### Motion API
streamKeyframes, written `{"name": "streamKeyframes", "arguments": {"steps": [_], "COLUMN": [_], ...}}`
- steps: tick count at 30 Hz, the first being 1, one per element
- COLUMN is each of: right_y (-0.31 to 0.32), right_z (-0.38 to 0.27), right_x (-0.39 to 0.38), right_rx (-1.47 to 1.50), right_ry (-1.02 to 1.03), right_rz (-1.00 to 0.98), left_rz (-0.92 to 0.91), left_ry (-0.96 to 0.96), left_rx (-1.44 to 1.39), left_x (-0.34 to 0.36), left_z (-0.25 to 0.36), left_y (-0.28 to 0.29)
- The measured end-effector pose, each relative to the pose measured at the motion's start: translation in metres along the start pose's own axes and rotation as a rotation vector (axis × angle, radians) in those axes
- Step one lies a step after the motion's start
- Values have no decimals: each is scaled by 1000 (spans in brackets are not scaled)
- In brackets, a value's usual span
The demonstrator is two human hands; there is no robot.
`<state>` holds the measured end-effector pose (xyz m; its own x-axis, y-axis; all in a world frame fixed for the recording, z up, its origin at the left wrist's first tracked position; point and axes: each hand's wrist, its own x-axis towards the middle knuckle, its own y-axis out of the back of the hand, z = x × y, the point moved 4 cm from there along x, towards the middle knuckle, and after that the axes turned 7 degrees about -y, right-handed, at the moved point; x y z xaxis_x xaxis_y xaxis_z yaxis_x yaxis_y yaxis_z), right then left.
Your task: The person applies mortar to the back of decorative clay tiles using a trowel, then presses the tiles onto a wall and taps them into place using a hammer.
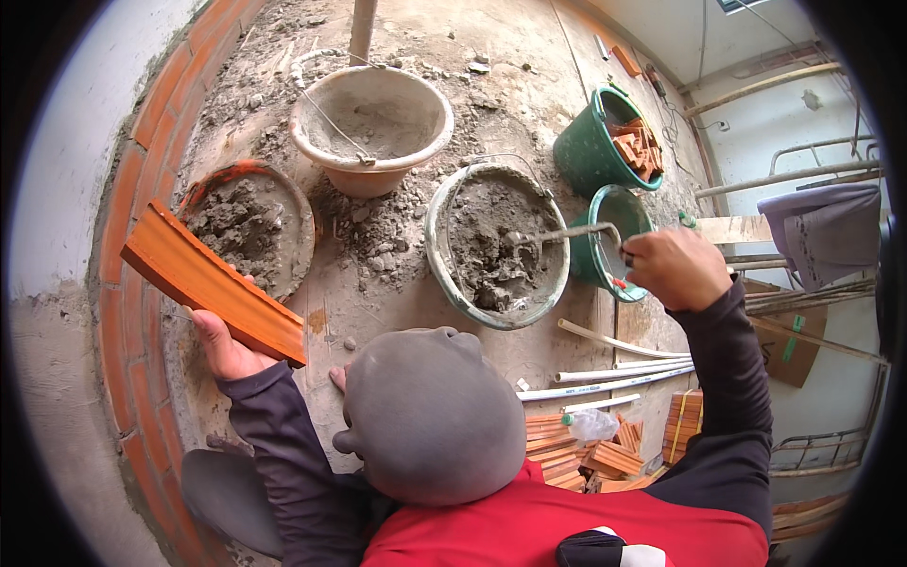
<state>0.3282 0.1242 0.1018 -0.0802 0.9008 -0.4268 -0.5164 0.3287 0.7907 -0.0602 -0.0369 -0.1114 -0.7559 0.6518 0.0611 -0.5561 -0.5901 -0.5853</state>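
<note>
Currently both hands are occupied. Left hand [231, 348], left of frame, grips a long orange brick [215, 282], which slants down from the mid-left toward the center; fingertips show past its upper edge. Right hand [675, 267], right of center, is clenched round the handle of a trowel [572, 231]. Trowel reaches left across the rim of a round bucket [436, 260] mid-frame, its far end at the gray mortar [484, 222] inside; can't tell how deep the blade sits.

Around: shallow mortar-filled tub [307, 231] center-left, partly behind the brick; pale bucket [370, 180] upper center; green bucket [578, 146] with brick pieces [638, 148] upper right; second green bucket [588, 253] just below it, near the right hand. White pipes [614, 375] and stacked bricks [553, 449] lower right. Brick course [135, 326] curves along the left side.
</note>
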Motion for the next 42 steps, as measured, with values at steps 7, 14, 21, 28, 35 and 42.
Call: {"name": "streamKeyframes", "arguments": {"steps": [7, 14, 21, 28, 35, 42], "right_y": [-100, -19, -115, -52, -116, -73], "right_z": [-55, -12, -27, 17, 1, 22], "right_x": [41, 4, 43, -7, 48, 6], "right_rx": [-183, -68, -16, 55, 46, 141], "right_ry": [291, 144, 228, 15, 75, 36], "right_rz": [16, 7, 127, -42, -65, -24], "left_rz": [25, 37, 47, 24, 47, 103], "left_ry": [34, 23, 57, 56, 81, 37], "left_rx": [-45, -35, -36, -91, -157, -94], "left_x": [-2, -6, -5, -6, -3, 17], "left_z": [-10, -4, -10, -11, -13, 16], "left_y": [-15, 3, -16, -2, -8, -8]}}
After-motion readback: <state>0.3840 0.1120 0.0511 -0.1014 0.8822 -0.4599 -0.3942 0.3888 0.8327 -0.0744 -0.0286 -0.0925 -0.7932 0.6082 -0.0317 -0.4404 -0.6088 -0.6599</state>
